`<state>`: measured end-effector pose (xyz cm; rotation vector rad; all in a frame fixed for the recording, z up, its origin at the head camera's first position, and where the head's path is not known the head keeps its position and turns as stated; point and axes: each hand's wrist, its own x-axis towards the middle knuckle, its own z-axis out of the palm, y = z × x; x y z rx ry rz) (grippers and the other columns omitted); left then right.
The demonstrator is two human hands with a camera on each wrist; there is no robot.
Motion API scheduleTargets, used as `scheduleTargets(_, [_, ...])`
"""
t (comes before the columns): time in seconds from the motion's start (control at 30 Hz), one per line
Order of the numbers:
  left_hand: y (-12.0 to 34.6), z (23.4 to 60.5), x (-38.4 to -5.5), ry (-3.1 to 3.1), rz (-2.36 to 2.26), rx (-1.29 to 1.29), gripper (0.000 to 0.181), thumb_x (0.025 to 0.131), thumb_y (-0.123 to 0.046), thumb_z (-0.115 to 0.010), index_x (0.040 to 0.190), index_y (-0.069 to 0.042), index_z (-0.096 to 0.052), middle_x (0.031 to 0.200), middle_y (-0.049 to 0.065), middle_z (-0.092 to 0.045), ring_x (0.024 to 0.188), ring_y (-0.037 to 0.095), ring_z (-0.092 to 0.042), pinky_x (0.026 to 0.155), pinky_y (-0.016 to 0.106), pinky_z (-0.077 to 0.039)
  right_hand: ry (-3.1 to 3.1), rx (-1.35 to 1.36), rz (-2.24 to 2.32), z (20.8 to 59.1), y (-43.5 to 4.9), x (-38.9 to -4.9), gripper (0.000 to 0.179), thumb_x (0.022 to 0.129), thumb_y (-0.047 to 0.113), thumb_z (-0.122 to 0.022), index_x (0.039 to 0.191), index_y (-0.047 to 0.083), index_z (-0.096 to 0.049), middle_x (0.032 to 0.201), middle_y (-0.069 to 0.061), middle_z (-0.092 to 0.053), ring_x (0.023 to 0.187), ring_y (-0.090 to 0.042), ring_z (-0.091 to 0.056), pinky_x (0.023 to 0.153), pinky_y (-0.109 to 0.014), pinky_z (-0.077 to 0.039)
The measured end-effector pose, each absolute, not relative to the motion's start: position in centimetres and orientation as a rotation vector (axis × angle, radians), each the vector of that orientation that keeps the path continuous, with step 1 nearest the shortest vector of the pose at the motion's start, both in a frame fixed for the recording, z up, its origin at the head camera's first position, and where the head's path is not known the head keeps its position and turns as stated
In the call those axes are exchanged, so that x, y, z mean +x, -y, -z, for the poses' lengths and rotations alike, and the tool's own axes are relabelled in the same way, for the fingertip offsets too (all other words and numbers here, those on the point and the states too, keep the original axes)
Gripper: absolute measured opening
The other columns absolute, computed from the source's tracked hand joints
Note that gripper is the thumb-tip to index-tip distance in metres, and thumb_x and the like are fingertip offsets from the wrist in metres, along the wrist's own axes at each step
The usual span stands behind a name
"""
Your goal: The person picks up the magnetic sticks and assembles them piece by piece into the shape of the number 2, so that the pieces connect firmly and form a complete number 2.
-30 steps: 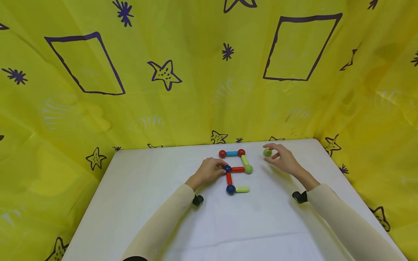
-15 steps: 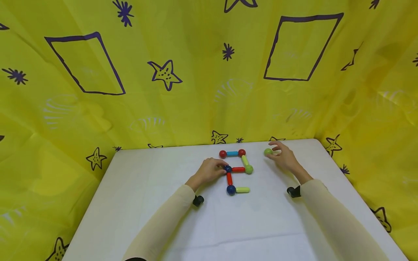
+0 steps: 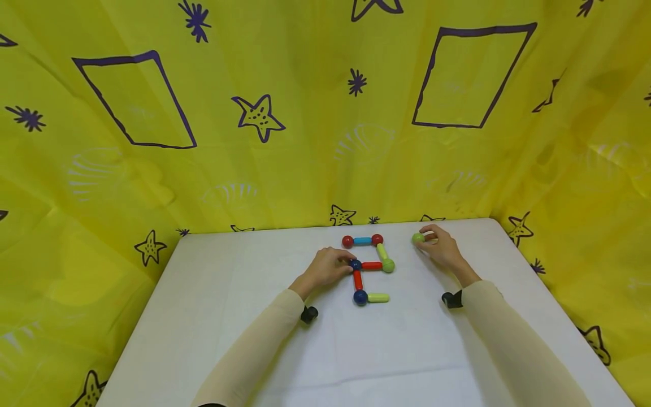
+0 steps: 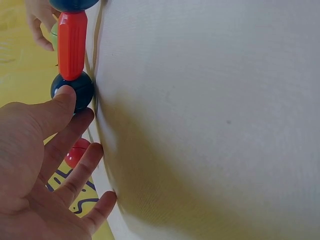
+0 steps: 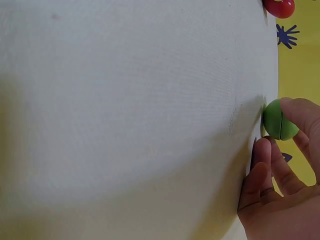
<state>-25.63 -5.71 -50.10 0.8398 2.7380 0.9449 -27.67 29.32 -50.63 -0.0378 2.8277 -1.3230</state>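
Note:
My left hand [image 3: 328, 265] pinches a dark blue ball [image 4: 79, 95] between thumb and index finger, at the middle of a flat figure of balls and rods. A red rod [image 3: 358, 281] runs from that ball down to a second blue ball [image 3: 360, 298], which bears a pale green rod [image 3: 378, 298]. Another red rod [image 3: 372, 266] leads right to a green ball [image 3: 388, 265]. Farther back come a light green rod, a red ball [image 3: 377, 239], a blue rod [image 3: 363, 241] and one more red ball [image 3: 347, 242]. My right hand [image 3: 441, 249] pinches a loose green ball [image 5: 278, 120] right of the figure.
The figure lies on a white-covered table [image 3: 244, 350], toward its back edge. A yellow curtain [image 3: 305, 169] with drawn stars hangs behind it and along both sides. Each wrist wears a small black camera [image 3: 451, 299].
My right hand has moved slightly in around the loose green ball, and its fingers have closed on it. The left hand and the figure have stayed in place.

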Motion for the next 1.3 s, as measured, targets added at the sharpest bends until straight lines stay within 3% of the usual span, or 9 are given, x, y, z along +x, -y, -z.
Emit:
scheduleTargets(0.6, [5.7,50.3,-25.9,-2.759,-0.923,0.889,0.027,0.096,-0.019,-0.074,0.122,-0.013,-0.076,0.110,0.000,-0.076,0.103,0.018,-0.065,0.099,0.040,-0.046,-2.844,-0.076,1.297,50.4,-29.1,-27.3,0.039,0.100,0.018,-0.068,0.133,0.002,-0.055,0.129,-0.031,-0.059,0.112,-0.045,-0.061,0.079,-0.034,-0.052])
scheduleTargets(1.3, [5.5,50.3,-25.8,-2.745,-0.925,0.844,0.027,0.096,-0.019,-0.074,0.123,-0.014,-0.076,0.109,0.001,-0.076,0.099,0.018,-0.063,0.097,0.039,-0.046,-2.817,-0.277,1.201,48.7,-29.5,-26.4,0.032,0.096,0.013,-0.072,0.125,0.002,-0.061,0.122,-0.030,-0.063,0.080,-0.027,-0.069,0.070,-0.033,-0.054])
